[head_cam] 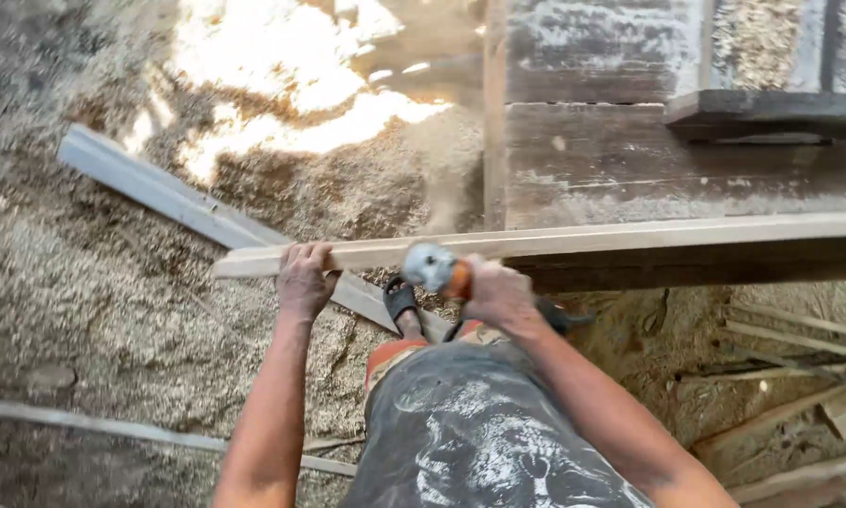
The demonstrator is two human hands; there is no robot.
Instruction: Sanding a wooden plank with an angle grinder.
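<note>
Dark shorts [479, 442] filled the foreground. Beyond them a long, stiff, light wooden batten [573, 240] lay on the workbench [630, 160]. Left hand [305, 277] clamped its overhanging end; right hand [498, 292] gripped an angle grinder [432, 266] against its near edge.

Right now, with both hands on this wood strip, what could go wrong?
1. The left hand holds the wood strip close to the power tool in the right hand; a slip might reach the fingers.
2. The strip overhangs the workbench, so it may flex or shift.
3. The foot wears only an open sandal.
</note>
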